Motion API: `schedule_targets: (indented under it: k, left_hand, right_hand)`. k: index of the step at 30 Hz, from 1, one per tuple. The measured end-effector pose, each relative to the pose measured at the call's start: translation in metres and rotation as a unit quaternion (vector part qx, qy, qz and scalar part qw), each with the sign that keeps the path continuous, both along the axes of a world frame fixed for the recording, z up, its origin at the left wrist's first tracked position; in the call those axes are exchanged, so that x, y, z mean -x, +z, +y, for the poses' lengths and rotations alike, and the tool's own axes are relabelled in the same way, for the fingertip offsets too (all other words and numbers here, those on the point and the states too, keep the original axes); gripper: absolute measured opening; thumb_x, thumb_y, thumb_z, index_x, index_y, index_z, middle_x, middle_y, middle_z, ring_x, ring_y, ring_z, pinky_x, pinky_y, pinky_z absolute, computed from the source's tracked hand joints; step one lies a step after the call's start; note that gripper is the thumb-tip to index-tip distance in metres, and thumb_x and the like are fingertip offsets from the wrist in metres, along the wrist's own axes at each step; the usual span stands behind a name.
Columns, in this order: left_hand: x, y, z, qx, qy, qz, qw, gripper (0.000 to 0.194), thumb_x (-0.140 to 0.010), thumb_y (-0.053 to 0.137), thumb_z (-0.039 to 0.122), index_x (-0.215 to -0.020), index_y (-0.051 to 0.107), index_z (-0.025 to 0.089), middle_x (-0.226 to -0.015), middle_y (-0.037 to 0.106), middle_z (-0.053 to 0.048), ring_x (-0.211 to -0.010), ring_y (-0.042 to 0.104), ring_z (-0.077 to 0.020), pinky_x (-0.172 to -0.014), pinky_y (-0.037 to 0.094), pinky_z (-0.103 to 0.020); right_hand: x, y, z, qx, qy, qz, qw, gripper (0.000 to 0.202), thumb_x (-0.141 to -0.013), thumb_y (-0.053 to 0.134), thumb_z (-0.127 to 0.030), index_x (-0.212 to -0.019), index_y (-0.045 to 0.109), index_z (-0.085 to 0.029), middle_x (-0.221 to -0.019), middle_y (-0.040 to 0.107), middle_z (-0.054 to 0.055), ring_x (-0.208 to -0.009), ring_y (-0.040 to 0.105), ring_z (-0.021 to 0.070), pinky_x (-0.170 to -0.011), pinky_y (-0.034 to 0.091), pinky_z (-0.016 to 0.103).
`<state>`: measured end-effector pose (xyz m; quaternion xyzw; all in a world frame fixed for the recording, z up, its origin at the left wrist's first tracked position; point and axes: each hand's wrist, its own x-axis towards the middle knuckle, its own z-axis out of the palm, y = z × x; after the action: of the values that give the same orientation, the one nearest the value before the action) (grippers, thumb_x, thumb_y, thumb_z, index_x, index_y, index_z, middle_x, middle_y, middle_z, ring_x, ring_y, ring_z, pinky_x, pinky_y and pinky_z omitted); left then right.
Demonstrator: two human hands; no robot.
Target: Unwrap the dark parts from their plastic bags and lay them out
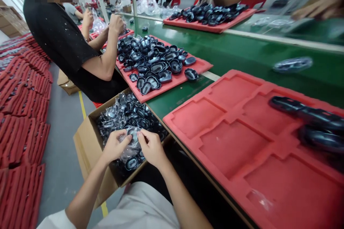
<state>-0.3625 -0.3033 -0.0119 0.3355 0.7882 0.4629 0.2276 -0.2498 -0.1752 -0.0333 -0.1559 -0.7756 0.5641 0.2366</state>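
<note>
Over an open cardboard box, both my hands are closed at a small clear plastic bag. My left hand pinches the bag's left side between thumb and fingers. On the other side, my right hand grips the bag near its upper right edge. A dark oval plastic shell shows between the hands, seemingly inside the bag; its lower part is blurred by the film. Below, the box holds many similar glossy dark shells, several of them in clear wrapping.
A red foam tray with moulded recesses lies to my right, with dark shells on its far end. Another red tray bears piled shells. A wrapped piece lies on the green belt. A co-worker stands left; red trays are stacked beyond.
</note>
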Motion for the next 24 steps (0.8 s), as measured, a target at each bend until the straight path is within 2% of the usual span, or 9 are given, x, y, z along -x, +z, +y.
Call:
schedule_targets:
  k: [2,4,6,8,10,13,18,21,24]
  left_hand:
    - [-0.002,0.002,0.002,-0.010,0.003,-0.009,1.000,0.037,-0.086,0.057,0.049,-0.069,0.061,0.016,-0.063,0.055,0.001,-0.061,0.047,-0.0131,-0.058,0.039,-0.023]
    - [-0.005,0.002,0.003,-0.016,0.025,-0.008,1.000,0.038,-0.085,0.058,0.051,-0.070,0.061,0.017,-0.063,0.054,0.001,-0.058,0.046,-0.0123,-0.056,0.037,-0.022]
    - [-0.006,-0.001,0.004,-0.015,0.053,-0.001,0.999,0.038,-0.084,0.060,0.052,-0.067,0.056,0.018,-0.060,0.049,0.003,-0.055,0.040,-0.0107,-0.052,0.032,-0.022]
    - [-0.007,-0.006,0.005,-0.011,0.072,0.006,0.997,0.039,-0.085,0.062,0.051,-0.065,0.052,0.019,-0.058,0.043,0.004,-0.053,0.035,-0.0093,-0.051,0.028,-0.022]
    - [-0.007,-0.011,0.002,-0.005,0.079,0.006,0.997,0.041,-0.085,0.063,0.052,-0.064,0.051,0.018,-0.057,0.042,0.005,-0.051,0.032,-0.0085,-0.050,0.025,-0.022]
    - [-0.005,-0.016,-0.004,0.011,0.060,-0.015,0.998,0.046,-0.085,0.065,0.056,-0.062,0.055,0.017,-0.056,0.045,0.004,-0.050,0.033,-0.0079,-0.049,0.024,-0.022]
    - [-0.004,-0.022,-0.014,0.030,0.039,-0.059,0.997,0.054,-0.082,0.064,0.066,-0.060,0.052,0.018,-0.053,0.042,0.005,-0.047,0.031,-0.0077,-0.047,0.022,-0.022]
    - [0.001,-0.022,-0.016,0.031,0.022,-0.074,0.996,0.051,-0.080,0.067,0.064,-0.062,0.058,0.017,-0.056,0.051,0.003,-0.054,0.041,-0.0101,-0.053,0.030,-0.022]
    - [0.007,-0.023,-0.018,0.023,0.001,-0.098,0.995,0.054,-0.080,0.066,0.067,-0.063,0.057,0.017,-0.059,0.055,0.001,-0.061,0.047,-0.0124,-0.060,0.037,-0.023]
  right_hand:
    - [0.002,-0.007,0.001,0.077,-0.019,0.017,0.997,0.042,-0.102,0.040,-0.043,-0.065,0.034,-0.023,-0.057,0.033,-0.005,-0.054,0.033,0.0104,-0.051,0.026,0.025]
    - [0.004,-0.013,0.003,0.102,-0.042,0.028,0.994,0.043,-0.101,0.041,-0.044,-0.064,0.033,-0.024,-0.056,0.031,-0.006,-0.052,0.032,0.0102,-0.050,0.027,0.025]
    - [0.003,-0.014,0.004,0.047,-0.087,0.033,0.995,0.042,-0.100,0.044,-0.041,-0.063,0.035,-0.023,-0.057,0.034,-0.005,-0.053,0.034,0.0105,-0.052,0.030,0.026]
    - [0.001,-0.012,0.003,-0.042,-0.105,0.038,0.993,0.036,-0.098,0.050,-0.039,-0.067,0.044,-0.022,-0.062,0.045,-0.003,-0.057,0.042,0.0115,-0.057,0.035,0.026]
    - [-0.001,-0.010,0.002,-0.115,-0.085,0.035,0.989,0.027,-0.098,0.055,-0.038,-0.076,0.053,-0.021,-0.072,0.056,0.001,-0.064,0.051,0.0134,-0.064,0.041,0.026]
    - [0.000,-0.012,-0.002,-0.193,-0.052,-0.024,0.980,0.019,-0.099,0.053,-0.029,-0.083,0.058,-0.021,-0.079,0.064,0.004,-0.071,0.061,0.0169,-0.069,0.043,0.027]
    - [0.007,-0.020,-0.003,-0.239,-0.031,-0.129,0.962,0.018,-0.101,0.050,-0.018,-0.089,0.063,-0.019,-0.075,0.070,0.005,-0.070,0.068,0.0195,-0.065,0.038,0.027]
    - [0.006,-0.017,0.001,-0.266,0.007,-0.163,0.950,0.019,-0.101,0.052,-0.017,-0.088,0.066,-0.019,-0.080,0.074,0.006,-0.071,0.070,0.0194,-0.064,0.039,0.027]
    - [0.003,-0.016,0.002,-0.285,0.046,-0.137,0.948,0.017,-0.099,0.057,-0.016,-0.090,0.071,-0.020,-0.085,0.075,0.006,-0.075,0.071,0.0190,-0.067,0.044,0.026]
